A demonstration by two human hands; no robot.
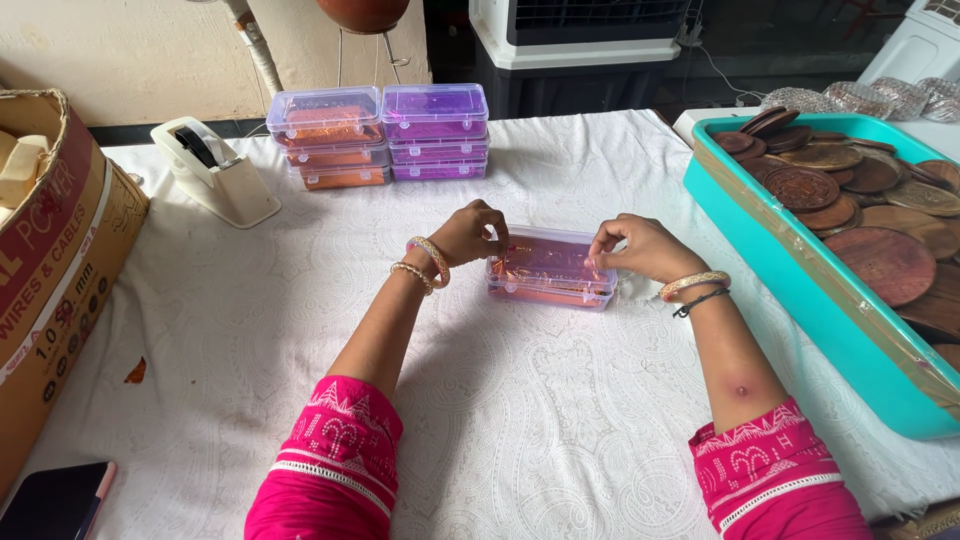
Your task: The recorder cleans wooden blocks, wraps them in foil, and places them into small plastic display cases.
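pinching the clear purple box [550, 268] at both ends, left hand [468, 233] and right hand [640, 248] fingers bent

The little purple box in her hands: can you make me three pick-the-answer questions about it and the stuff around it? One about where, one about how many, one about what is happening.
1. Where is the tape dispenser?
A. In the teal tray
B. On the white cloth, left of the stacked boxes
C. Inside the cardboard carton

2. How many stacks of clear purple boxes stand at the back?
A. Two
B. Five
C. None

3. How is the small box in front being held?
A. One hand lifts it high
B. Nobody touches it
C. Both hands grip its ends on the table

Answers: 1 B, it sits on the cloth beside the stacks. 2 A, two stacks stand side by side. 3 C, the left hand and right hand pinch its two ends.
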